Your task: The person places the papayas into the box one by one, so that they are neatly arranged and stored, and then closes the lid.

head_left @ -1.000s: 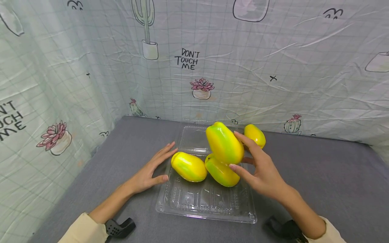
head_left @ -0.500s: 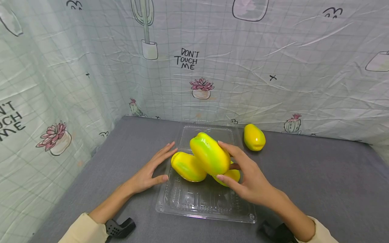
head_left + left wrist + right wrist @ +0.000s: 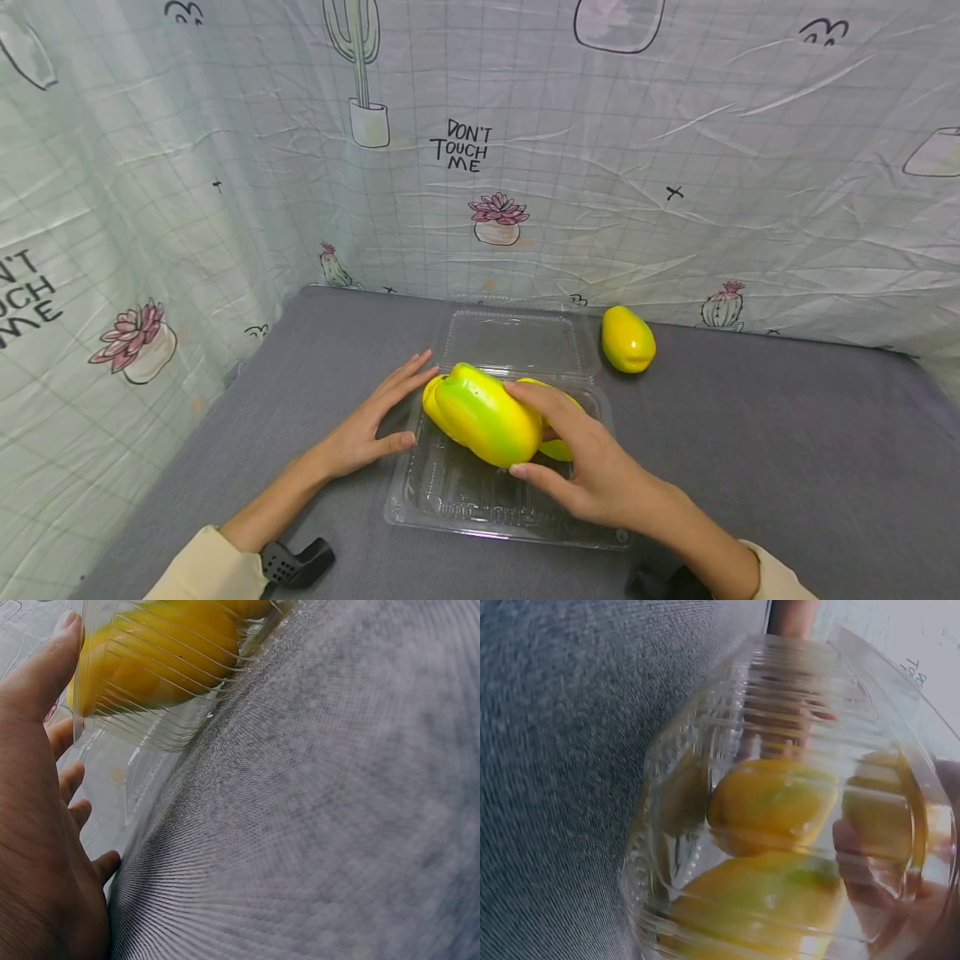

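Observation:
My right hand (image 3: 600,467) grips a glossy yellow-green papaya (image 3: 487,421) between thumb and fingers, above the clear plastic container (image 3: 498,523). One papaya (image 3: 432,402) lies in the container's left part, mostly hidden behind the held one. Another papaya (image 3: 557,451) is partly covered by my right fingers. Along the container's left edge rests my left hand (image 3: 360,429), its fingers extended; in the left wrist view the thumb (image 3: 56,660) touches the clear wall. Through that wall, the right wrist view shows the papayas (image 3: 772,802) inside.
A loose papaya (image 3: 628,340) lies on the grey cloth (image 3: 750,433) at the back right. The container's clear lid (image 3: 517,342) is folded back behind it. A patterned curtain (image 3: 585,167) closes off the back and left side.
My right hand has carried the held papaya left and down, from over the right papaya to over the left one. My left hand has stayed in place.

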{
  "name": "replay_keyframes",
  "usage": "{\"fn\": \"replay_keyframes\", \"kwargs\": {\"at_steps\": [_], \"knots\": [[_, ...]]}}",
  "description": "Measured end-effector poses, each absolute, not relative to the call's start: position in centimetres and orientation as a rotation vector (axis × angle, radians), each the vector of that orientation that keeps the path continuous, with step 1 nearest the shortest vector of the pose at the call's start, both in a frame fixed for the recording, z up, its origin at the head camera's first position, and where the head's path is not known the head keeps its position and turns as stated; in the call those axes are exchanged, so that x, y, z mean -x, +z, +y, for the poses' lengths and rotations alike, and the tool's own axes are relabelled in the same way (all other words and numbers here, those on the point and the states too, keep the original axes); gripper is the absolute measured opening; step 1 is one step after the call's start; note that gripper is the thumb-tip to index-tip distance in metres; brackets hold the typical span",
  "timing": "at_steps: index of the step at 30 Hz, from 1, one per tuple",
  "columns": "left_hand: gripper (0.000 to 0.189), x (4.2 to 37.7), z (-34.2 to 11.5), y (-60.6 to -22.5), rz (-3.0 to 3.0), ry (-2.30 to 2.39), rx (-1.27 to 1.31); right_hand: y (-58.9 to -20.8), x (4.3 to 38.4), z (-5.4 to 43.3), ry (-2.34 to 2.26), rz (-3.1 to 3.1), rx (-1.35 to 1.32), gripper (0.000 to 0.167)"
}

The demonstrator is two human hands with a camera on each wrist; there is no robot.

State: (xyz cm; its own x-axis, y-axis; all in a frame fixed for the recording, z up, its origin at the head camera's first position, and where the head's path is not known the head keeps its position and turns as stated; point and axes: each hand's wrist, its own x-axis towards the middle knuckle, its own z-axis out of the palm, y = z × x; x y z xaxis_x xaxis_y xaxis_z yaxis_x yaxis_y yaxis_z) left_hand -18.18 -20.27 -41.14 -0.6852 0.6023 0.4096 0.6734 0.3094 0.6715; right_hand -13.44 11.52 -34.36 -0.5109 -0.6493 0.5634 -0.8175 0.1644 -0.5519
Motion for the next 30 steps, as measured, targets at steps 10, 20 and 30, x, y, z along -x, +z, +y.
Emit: {"fn": "replay_keyframes", "kwargs": {"at_steps": [10, 20, 30], "knots": [[0.073, 18.1, -20.2, -41.0, -2.483, -1.357, 1.2, -34.9, 13.1, 11.4, 1.014, -2.261, -1.482, 0.069], [0.078, 18.0, -20.1, -40.9, -2.482, -1.368, 1.198, -35.3, 13.0, 11.0, 0.963, -2.325, -1.559, 0.068], [0.076, 18.0, -20.1, -40.9, -2.472, -1.374, 1.212, -35.5, 13.0, 10.9, 0.868, -2.374, -1.614, 0.068]]}}
